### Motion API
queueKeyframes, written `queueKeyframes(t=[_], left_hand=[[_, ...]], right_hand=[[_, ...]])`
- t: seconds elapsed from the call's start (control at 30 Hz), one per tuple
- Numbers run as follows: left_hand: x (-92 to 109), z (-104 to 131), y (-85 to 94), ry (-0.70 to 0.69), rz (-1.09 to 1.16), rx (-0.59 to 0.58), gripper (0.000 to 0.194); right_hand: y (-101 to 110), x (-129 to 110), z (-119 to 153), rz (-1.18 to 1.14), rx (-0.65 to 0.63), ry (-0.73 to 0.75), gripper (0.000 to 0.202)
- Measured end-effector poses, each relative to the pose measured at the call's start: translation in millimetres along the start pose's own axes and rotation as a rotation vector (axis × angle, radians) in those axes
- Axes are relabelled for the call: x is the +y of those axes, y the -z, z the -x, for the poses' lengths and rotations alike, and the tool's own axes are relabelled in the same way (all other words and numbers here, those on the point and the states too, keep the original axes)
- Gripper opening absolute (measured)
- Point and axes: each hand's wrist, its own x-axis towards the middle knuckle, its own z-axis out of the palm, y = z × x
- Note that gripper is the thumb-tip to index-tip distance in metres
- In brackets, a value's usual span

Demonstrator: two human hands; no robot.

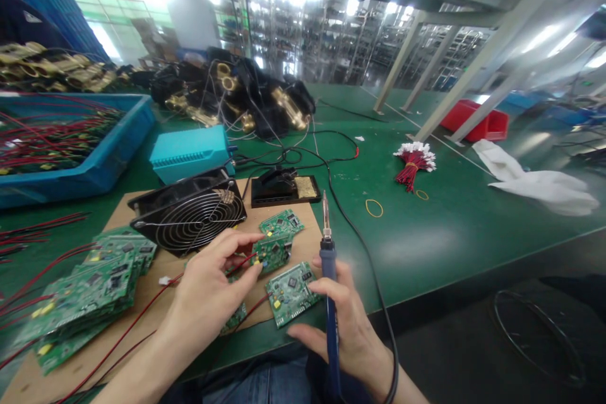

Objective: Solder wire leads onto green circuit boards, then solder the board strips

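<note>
My left hand is closed on the left edge of a small green circuit board, between thumb and fingers; a red wire runs from it under my hand. In my right hand a blue soldering iron rests among the fingers, its metal tip pointing up and away. The thumb stands apart from the handle. Beside the right fingers, a second circuit board lies face up; whether they touch it I cannot tell. Another board lies behind the held one. Part of one more board shows under my left hand.
A black fan with a wire guard stands on the cardboard, near the iron stand. Stacked boards with red wires lie at left. Behind are a turquoise box, a blue bin and bundled wires.
</note>
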Motion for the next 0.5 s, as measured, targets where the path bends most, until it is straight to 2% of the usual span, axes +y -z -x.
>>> queueKeyframes(t=[0.07,0.13,0.23,0.3,0.37,0.5], left_hand=[[4,5,2.8,0.208,0.208,-0.115,0.040],[6,9,1.3,0.356,0.349,-0.226,0.048],[4,11,-5.5,0.417,0.379,-0.310,0.056],[2,11,-9.1,0.388,0.318,-0.330,0.056],[1,11,-9.6,0.303,0.176,-0.331,0.049],[-2,9,-4.3,0.008,-0.192,-0.249,0.036]], right_hand=[[2,0,-1,-0.036,0.033,0.012,0.042],[3,0,-1,-0.057,0.074,0.015,0.042],[2,1,0,-0.032,0.078,0.020,0.045],[0,1,2,0.008,0.056,0.031,0.044],[-3,2,2,0.035,0.037,0.031,0.042],[-5,1,0,0.035,0.030,0.019,0.040]])
